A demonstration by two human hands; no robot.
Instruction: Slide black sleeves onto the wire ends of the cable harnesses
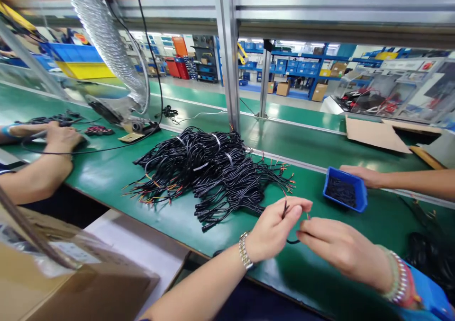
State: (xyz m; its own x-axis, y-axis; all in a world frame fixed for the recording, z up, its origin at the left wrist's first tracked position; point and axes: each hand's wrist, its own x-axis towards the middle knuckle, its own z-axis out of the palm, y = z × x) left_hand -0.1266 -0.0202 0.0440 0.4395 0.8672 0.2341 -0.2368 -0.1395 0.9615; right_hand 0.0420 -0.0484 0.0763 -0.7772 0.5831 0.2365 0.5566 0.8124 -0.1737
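My left hand point(273, 228), with a metal watch at its wrist, is closed on a thin black cable point(293, 241) whose dark wire end pokes up between thumb and fingers. Close beside it, my right hand point(334, 245), with bead bracelets, pinches near a small reddish wire tip point(308, 216); its fingers hide most of what they grip. Beyond my left hand lies a big heap of bundled black cables point(213, 164) with white ties, exposed orange and red wire ends, and black connectors.
Another person's hand point(366, 175) holds a blue bin point(363, 195) of small black pieces at right. At left, a co-worker's hands point(60, 138) work over cables. A silver duct point(106, 37), metal post point(227, 60), cardboard box point(88, 292) and dark cables point(428, 259) surround the green bench point(163, 236).
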